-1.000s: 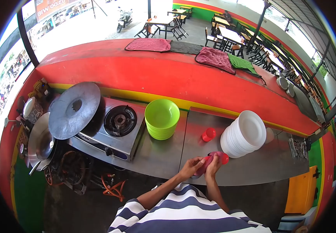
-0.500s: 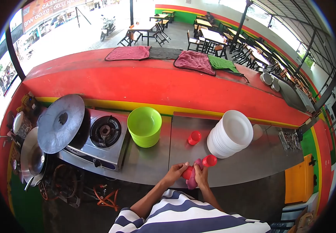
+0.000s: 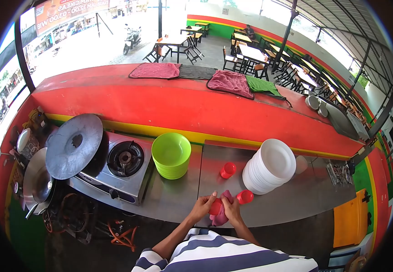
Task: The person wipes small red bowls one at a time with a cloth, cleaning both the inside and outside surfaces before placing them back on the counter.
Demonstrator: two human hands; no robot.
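Observation:
My left hand (image 3: 202,207) grips a red plastic cup (image 3: 215,207), thumb up along its side. A pink cloth (image 3: 219,218) is bunched in my right hand (image 3: 231,209), pressed against that cup. Just beyond my right knuckles, a second red cup (image 3: 245,196) lies tipped on the steel counter (image 3: 178,199). Farther back stands another red cup (image 3: 227,170). To its right rises a leaning stack of white bowls (image 3: 269,165); green bowls (image 3: 171,156) are stacked to the left.
A gas stove (image 3: 119,165) with a large metal lid (image 3: 74,146) leaning on it is at left, beside a wok (image 3: 38,179). A red ledge (image 3: 160,102) with folded cloths (image 3: 230,84) runs behind. Cutlery (image 3: 339,173) lies at right.
The view has tilted up slightly, so the counter sits lower in it. My hands have shifted a little left with the cup and cloth, still gripping both.

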